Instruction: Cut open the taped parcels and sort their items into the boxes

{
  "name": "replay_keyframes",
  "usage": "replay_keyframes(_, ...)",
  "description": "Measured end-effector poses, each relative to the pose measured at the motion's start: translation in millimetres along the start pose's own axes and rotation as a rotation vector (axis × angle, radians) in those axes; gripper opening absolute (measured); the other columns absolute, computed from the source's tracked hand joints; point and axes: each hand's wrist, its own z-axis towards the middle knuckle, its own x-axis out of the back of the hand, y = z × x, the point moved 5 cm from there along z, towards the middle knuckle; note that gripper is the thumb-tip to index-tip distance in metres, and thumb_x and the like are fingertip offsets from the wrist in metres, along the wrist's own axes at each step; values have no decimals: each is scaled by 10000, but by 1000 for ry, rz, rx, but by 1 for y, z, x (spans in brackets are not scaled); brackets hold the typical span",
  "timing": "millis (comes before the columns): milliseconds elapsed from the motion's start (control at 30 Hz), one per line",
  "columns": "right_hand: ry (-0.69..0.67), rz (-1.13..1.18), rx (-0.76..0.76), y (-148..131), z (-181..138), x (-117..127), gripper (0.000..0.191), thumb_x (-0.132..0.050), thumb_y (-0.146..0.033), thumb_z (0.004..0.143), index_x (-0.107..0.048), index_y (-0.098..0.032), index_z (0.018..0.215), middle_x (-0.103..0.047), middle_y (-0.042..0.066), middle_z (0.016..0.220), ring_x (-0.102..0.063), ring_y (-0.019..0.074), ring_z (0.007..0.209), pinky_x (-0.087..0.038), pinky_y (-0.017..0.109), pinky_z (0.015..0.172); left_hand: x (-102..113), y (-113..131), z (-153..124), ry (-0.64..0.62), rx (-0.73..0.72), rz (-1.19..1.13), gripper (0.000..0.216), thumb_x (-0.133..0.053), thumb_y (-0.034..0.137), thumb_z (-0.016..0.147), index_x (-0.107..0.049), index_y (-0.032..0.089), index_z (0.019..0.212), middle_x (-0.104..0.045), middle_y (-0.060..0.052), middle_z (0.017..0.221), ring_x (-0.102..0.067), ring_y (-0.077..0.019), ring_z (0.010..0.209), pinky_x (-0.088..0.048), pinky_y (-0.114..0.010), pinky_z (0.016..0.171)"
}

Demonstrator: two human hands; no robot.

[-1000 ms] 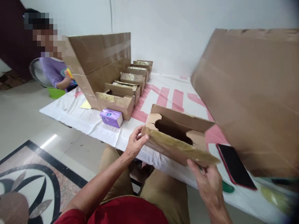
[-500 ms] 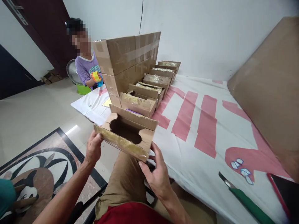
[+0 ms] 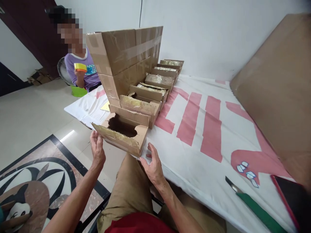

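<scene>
An open cardboard box (image 3: 116,141) with a large rounded cutout inside sits at the table's near edge, its taped front flap tilted outward. My left hand (image 3: 97,149) is at the box's left front corner with fingers raised and not wrapped around it; whether the fingertips touch the flap I cannot tell. Close to the right front corner, my right hand (image 3: 153,166) is open, thumb and fingers apart, with nothing in it. Directly behind this box stands another open box (image 3: 139,106), the nearest of a row of similar boxes.
A wall of stacked taped cartons (image 3: 122,53) rises behind the row. On the white and pink tablecloth (image 3: 187,161) lie a green-handled knife (image 3: 255,207) and a red-edged phone (image 3: 291,200). A large cardboard sheet (image 3: 274,71) leans at right. A person (image 3: 80,68) holds a yellow-orange tape roll.
The box, held in both hands before, now rests at the table edge against the row. My hands have loosened from it, the right one apart. The other person's tape roll is raised.
</scene>
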Motion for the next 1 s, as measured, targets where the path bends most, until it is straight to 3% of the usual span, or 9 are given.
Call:
replay_keyframes(67, 5, -2, -6, 6, -2, 3, 691, -655, -236, 878, -450, -213, 1537, -526, 189, 1537, -552, 328, 1385, -603, 489, 987, 10, 1, -28, -12, -31, 178, 697, -582, 560, 968, -406, 220, 1551, -428, -178, 1617, -399, -308, 1526, -302, -481, 1263)
replay_keyframes(133, -10, -2, -11, 10, 0, 3, 701, -665, -242, 874, -450, -224, 1540, -530, 180, 1535, -544, 326, 1395, -591, 497, 1012, 8, 4, -58, -111, -112, 332, 758, -662, 491, 942, -359, 238, 1589, -363, -181, 1660, -340, -334, 1556, -260, -539, 1281)
replay_keyframes(233, -52, 2, -18, 14, 6, 2, 729, -686, -235, 850, -455, -224, 1542, -549, 177, 1519, -545, 333, 1396, -568, 516, 1051, -11, 6, -91, -200, -219, 395, 819, -710, 433, 918, -309, 267, 1613, -286, -186, 1695, -272, -360, 1584, -247, -604, 1276)
replay_keyframes(300, -86, 5, -11, 16, 9, 0, 748, -693, -204, 828, -461, -227, 1539, -569, 172, 1503, -570, 332, 1371, -577, 505, 1041, -28, 3, -99, -220, -218, 381, 871, -722, 436, 909, -260, 281, 1631, -240, -193, 1710, -234, -369, 1598, -261, -625, 1268)
replay_keyframes(433, -114, 2, 41, 17, 8, 0, 736, -678, -158, 826, -480, -232, 1531, -596, 163, 1487, -613, 320, 1326, -600, 477, 1012, -52, -1, -94, -195, -213, 305, 908, -732, 461, 899, -231, 293, 1638, -216, -186, 1712, -227, -352, 1605, -341, -571, 1255)
replay_keyframes(633, -115, -14, 83, 22, 5, -1, 734, -645, -127, 831, -483, -239, 1539, -579, 152, 1522, -567, 321, 1397, -531, 528, 1120, -61, -7, -84, -177, -194, 252, 914, -774, 506, 853, -306, 286, 1606, -261, -179, 1687, -283, -357, 1584, -425, -531, 1220)
replay_keyframes(833, -76, 46, 16, 23, 6, 3, 693, -588, -92, 826, -541, -257, 1497, -540, 137, 1556, -552, 311, 1411, -588, 472, 1058, -73, -7, -80, -199, -201, 236, 893, -773, 478, 857, -316, 290, 1601, -273, -184, 1682, -296, -356, 1578, -422, -548, 1219)
replay_keyframes(1000, -62, 84, 20, 22, 6, 5, 679, -555, -80, 833, -536, -252, 1490, -562, 141, 1523, -602, 297, 1351, -625, 415, 984, -96, -9, -76, -202, -196, 218, 865, -760, 473, 864, -328, 286, 1589, -311, -184, 1659, -288, -361, 1579, -419, -575, 1212)
